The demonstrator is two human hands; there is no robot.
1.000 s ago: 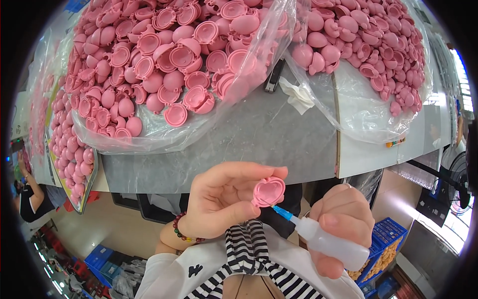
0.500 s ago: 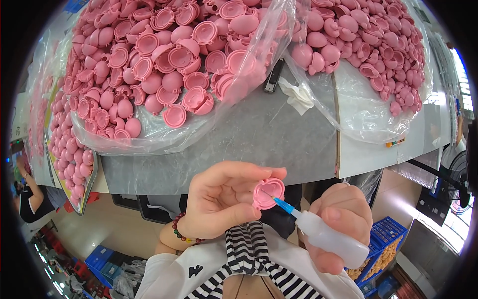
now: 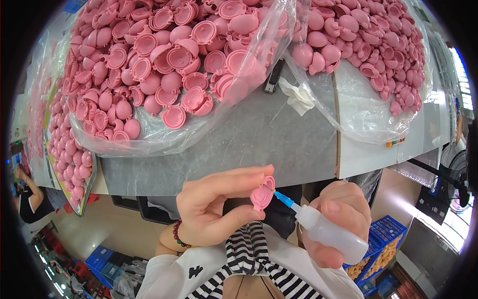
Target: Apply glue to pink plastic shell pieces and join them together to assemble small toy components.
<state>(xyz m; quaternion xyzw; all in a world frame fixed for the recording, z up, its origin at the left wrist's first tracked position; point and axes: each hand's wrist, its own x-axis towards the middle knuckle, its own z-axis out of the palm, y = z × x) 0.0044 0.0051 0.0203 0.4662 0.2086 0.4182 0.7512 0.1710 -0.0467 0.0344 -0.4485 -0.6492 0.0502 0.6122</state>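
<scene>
Working at a gray tabletop (image 3: 279, 144), a person pinches a small pink plastic shell (image 3: 263, 193) between the thumb and fingers of the left hand (image 3: 211, 204), just below the table's near edge at the center of the frame. The right hand (image 3: 343, 212), at center right, wraps around a translucent white squeeze bottle (image 3: 333, 236), its blue needle tip (image 3: 284, 199) slanted toward the shell's rim; whether the needle touches it cannot be told, nor can the bottle's fill level.

Across the upper left, a clear plastic bag (image 3: 144, 148) lies open, heaped with pink shells (image 3: 172, 82), some hollow side up, others dome up. A second clear bag (image 3: 368, 133), at upper right, holds another pile of pink pieces (image 3: 348, 30). At the left edge, a pointed container (image 3: 92, 185) with a yellow-lined edge carries more rounded pink pieces (image 3: 69, 159).

Between the bags lie a black elongated object (image 3: 274, 77) and a crumpled white tissue (image 3: 298, 95). At lower right, a blue crate (image 3: 371, 271) contains tan pieces (image 3: 384, 255).
</scene>
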